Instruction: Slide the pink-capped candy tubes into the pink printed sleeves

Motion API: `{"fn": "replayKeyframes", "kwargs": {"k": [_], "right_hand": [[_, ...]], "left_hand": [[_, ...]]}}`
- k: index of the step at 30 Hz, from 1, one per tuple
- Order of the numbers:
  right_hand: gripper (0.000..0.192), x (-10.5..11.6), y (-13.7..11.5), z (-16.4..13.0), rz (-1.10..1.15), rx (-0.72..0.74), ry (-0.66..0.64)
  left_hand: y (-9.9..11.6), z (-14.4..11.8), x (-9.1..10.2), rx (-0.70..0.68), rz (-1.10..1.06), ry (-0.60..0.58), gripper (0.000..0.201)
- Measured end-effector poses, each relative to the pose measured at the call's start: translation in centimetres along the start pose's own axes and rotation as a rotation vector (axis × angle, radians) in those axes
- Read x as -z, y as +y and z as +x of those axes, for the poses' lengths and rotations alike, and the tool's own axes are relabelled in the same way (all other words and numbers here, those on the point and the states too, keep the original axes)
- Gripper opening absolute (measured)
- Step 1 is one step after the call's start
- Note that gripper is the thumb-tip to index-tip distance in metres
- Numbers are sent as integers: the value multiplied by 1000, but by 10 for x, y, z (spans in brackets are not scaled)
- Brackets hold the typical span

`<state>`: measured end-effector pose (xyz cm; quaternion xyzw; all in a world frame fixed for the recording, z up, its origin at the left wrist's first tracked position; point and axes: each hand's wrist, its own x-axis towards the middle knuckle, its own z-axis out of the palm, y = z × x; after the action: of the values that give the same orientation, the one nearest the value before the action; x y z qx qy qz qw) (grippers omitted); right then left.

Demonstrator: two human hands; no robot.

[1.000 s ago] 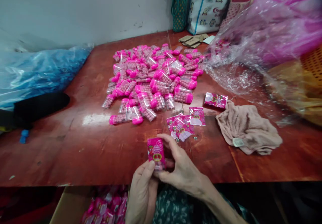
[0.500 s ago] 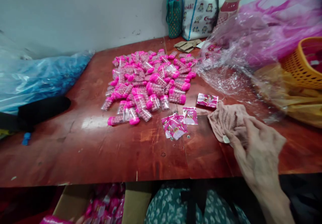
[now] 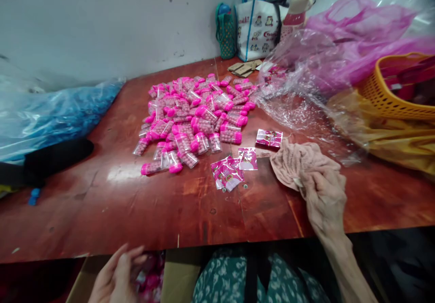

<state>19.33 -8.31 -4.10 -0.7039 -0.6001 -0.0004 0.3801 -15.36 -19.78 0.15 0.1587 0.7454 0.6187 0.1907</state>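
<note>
The pinkish cloth (image 3: 288, 162) lies bunched on the right of the surface (image 3: 146, 221), within easy reach of the near edge, probably so that it can be grabbed without stretching. The right hand (image 3: 326, 198) has its fingers curled closed into the cloth's near right part, gathering it in folds; so loose a fabric seems to call for a fistful rather than a pinch. Its forearm slants in from the near right, the back of the hand upward.

The left hand (image 3: 113, 278) is below the near edge, over the cardboard box (image 3: 181, 271), its fingers loosely spread with nothing visible between them. The pink packets (image 3: 152, 280) fill the part of the box that shows, which is perhaps set low to leave the top free.

Left of the cloth lie flat sachets (image 3: 226, 173), and just beyond it a banded sachet bundle (image 3: 269, 138), both apparently kept handy. The candy bottles (image 3: 200, 124) are heaped farther off, near the middle.
</note>
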Motion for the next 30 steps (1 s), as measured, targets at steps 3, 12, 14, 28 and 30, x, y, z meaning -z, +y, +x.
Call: {"fn": "replayKeyframes", "kwargs": {"k": [3,12,14,28,30], "right_hand": [[29,14,1,-7,110,6,-64],[24,17,14,-16,99,40,24],[26,11,15,-8,51,16,29],[29,11,0,5,-95,13,64],[27,10,-24,0,-85,3,134]], "left_hand": [[21,-21,-66,-73,123,-401,29],[12,-153,-234,-1182,569,-1218,24],[6,-158,-250,-1209,576,-1205,29],[15,-122,-222,-1121,480,-1113,19],[15,-96,-194,-1056,484,-993,20]]}}
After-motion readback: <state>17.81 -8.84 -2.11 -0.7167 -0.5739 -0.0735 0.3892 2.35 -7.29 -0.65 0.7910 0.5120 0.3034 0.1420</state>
